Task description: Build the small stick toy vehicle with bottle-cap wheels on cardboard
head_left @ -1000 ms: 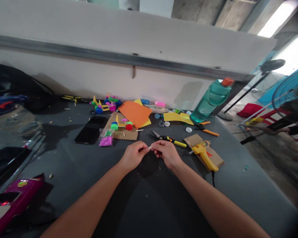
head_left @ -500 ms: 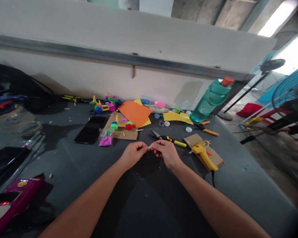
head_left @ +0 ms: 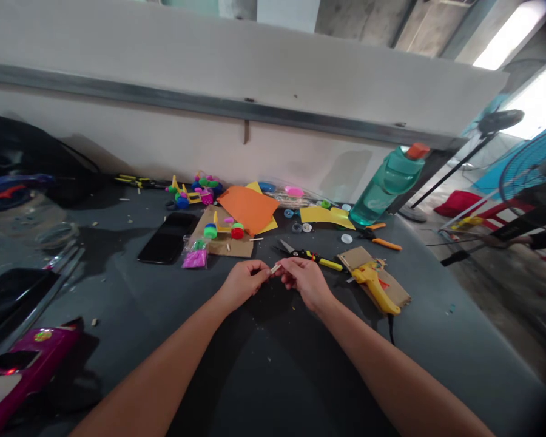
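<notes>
Between my fingertips is a short pale stick [head_left: 275, 268], small and light like wood. My left hand [head_left: 244, 283] pinches its left end, thumb against curled fingers. At the other end, my right hand [head_left: 304, 279] is closed on it too. Both hands are just above the dark table. Right behind my right hand lie yellow-and-black scissors or snips [head_left: 316, 259], blades pointing left. A piece of cardboard [head_left: 236, 247] beyond my left hand carries a small yellow wheeled toy [head_left: 222, 229] with green and red wheels.
To the right, a yellow glue gun [head_left: 374, 287] rests on cardboard. A green bottle [head_left: 386, 185] stands behind orange-handled pliers [head_left: 384, 241]. Left are a black phone [head_left: 167, 238], a bag of purple pieces [head_left: 195, 256] and a magenta power strip [head_left: 31, 358]. Orange paper [head_left: 249, 209] lies behind.
Slightly more of the pale stick shows between my fingers. Both hands stay in nearly the same place, and the view has shifted very slightly.
</notes>
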Demonstrator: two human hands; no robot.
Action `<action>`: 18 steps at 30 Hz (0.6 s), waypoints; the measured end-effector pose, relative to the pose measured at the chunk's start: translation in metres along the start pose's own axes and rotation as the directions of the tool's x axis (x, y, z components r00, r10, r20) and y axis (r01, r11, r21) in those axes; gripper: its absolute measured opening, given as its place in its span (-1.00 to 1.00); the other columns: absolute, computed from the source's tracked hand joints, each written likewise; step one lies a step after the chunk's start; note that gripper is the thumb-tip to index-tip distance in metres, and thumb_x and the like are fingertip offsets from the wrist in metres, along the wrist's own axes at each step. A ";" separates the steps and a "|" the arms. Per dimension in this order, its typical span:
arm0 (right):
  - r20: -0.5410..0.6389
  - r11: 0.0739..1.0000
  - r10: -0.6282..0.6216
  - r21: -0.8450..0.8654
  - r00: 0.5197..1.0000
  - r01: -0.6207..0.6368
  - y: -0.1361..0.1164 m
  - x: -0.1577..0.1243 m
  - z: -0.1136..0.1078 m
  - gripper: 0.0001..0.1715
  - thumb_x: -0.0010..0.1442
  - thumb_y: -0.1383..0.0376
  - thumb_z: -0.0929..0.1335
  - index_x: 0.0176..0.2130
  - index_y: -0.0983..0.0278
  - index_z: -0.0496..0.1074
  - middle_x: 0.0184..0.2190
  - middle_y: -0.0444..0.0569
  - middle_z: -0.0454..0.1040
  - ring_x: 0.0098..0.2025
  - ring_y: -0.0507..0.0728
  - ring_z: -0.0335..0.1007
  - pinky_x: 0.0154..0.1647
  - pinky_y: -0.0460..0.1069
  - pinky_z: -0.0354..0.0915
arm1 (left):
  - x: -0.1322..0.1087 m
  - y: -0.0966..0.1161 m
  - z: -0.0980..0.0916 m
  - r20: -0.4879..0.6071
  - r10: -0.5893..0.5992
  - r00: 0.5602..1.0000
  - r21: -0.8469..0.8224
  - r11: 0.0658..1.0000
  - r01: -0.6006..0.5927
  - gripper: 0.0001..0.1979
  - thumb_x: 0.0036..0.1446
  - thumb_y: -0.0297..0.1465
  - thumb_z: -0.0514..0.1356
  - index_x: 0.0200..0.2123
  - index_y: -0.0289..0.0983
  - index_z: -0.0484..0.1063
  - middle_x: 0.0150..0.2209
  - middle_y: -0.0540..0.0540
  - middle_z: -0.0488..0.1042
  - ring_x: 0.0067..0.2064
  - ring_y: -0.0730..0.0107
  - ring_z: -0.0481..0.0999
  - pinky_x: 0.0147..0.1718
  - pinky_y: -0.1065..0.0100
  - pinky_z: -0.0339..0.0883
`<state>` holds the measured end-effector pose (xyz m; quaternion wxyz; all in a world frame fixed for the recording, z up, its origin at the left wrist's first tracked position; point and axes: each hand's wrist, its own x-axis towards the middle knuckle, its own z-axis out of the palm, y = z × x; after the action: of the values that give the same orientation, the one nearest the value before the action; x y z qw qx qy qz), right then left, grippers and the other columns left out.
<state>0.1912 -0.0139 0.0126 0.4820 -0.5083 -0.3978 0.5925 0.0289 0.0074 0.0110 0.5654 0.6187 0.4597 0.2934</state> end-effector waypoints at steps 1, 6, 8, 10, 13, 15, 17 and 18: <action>0.012 1.000 -0.009 -0.010 1.000 0.009 0.000 0.000 -0.001 -0.71 0.00 0.14 0.36 -0.37 0.33 0.49 -0.51 -0.06 0.48 -0.57 -0.05 0.25 -0.64 -0.16 0.15 | 0.000 0.000 -0.001 0.005 -0.002 1.000 -0.008 1.000 0.002 -0.76 0.01 -0.23 0.11 -0.52 -0.30 0.32 -0.67 0.12 0.22 -0.68 0.63 0.14 -0.68 0.52 -0.03; 0.042 0.987 -0.099 -0.126 0.994 0.104 -0.004 0.001 -0.004 -0.67 -0.04 0.24 0.36 -0.21 0.29 0.47 -0.50 -0.11 0.45 -0.54 -0.02 0.29 -0.62 -0.14 0.19 | 0.000 0.000 -0.004 0.028 -0.017 0.999 -0.052 0.998 0.018 -0.77 0.00 -0.26 0.13 -0.48 -0.32 0.37 -0.62 0.08 0.27 -0.67 0.64 0.15 -0.68 0.53 -0.01; 0.074 0.960 -0.179 -0.204 0.981 0.191 -0.004 0.001 -0.005 -0.67 -0.04 0.29 0.35 -0.20 0.27 0.47 -0.48 -0.12 0.44 -0.51 -0.01 0.30 -0.60 -0.13 0.20 | 0.000 0.000 -0.005 0.040 -0.019 0.999 -0.079 0.997 0.022 -0.78 -0.01 -0.27 0.13 -0.47 -0.34 0.39 -0.58 0.06 0.29 -0.66 0.64 0.16 -0.69 0.53 0.01; 0.105 0.916 -0.261 -0.286 0.959 0.281 -0.003 0.001 -0.006 -0.68 -0.04 0.34 0.34 -0.21 0.26 0.47 -0.43 -0.10 0.45 -0.47 0.00 0.33 -0.55 -0.11 0.24 | 0.001 0.000 -0.005 0.054 -0.021 0.998 -0.098 0.995 0.026 -0.78 -0.02 -0.27 0.14 -0.46 -0.34 0.40 -0.57 0.06 0.30 -0.65 0.65 0.17 -0.70 0.53 0.01; 0.145 0.830 -0.357 -0.404 0.923 0.384 0.001 0.002 -0.008 -0.72 -0.02 0.36 0.35 -0.23 0.26 0.49 -0.37 -0.06 0.49 -0.38 0.04 0.39 -0.38 -0.05 0.31 | 0.001 -0.002 -0.006 0.070 -0.016 0.997 -0.119 0.993 0.024 -0.78 -0.02 -0.28 0.15 -0.47 -0.34 0.40 -0.57 0.06 0.31 -0.66 0.66 0.16 -0.70 0.54 0.00; 0.158 0.773 -0.400 -0.471 0.903 0.425 0.003 0.002 -0.009 -0.77 0.01 0.34 0.35 -0.26 0.25 0.50 -0.36 -0.05 0.51 -0.35 0.07 0.41 -0.31 -0.03 0.32 | 0.002 -0.003 -0.006 0.076 -0.007 0.997 -0.132 0.991 0.017 -0.79 -0.01 -0.28 0.15 -0.48 -0.34 0.39 -0.57 0.06 0.31 -0.67 0.66 0.15 -0.70 0.54 -0.01; 0.163 0.726 -0.430 -0.522 0.888 0.448 0.005 0.002 -0.009 -0.81 0.04 0.32 0.35 -0.28 0.24 0.50 -0.37 -0.05 0.52 -0.34 0.08 0.42 -0.30 -0.02 0.32 | 0.002 -0.004 -0.007 0.080 0.002 0.997 -0.138 0.990 0.009 -0.78 0.00 -0.27 0.14 -0.47 -0.34 0.39 -0.57 0.06 0.31 -0.66 0.66 0.15 -0.70 0.54 -0.01; 0.163 0.707 -0.443 -0.541 0.881 0.456 0.005 0.002 -0.010 -0.83 0.05 0.31 0.35 -0.29 0.23 0.51 -0.37 -0.05 0.52 -0.34 0.08 0.43 -0.31 -0.03 0.32 | 0.001 -0.004 -0.007 0.082 0.005 0.997 -0.139 0.990 0.006 -0.78 0.00 -0.27 0.14 -0.47 -0.34 0.39 -0.56 0.05 0.31 -0.66 0.66 0.15 -0.70 0.54 -0.01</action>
<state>0.1998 -0.0129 0.0058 0.4352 -0.5090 -0.6712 0.3178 0.0225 0.0114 0.0081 0.6256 0.5893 0.4148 0.2988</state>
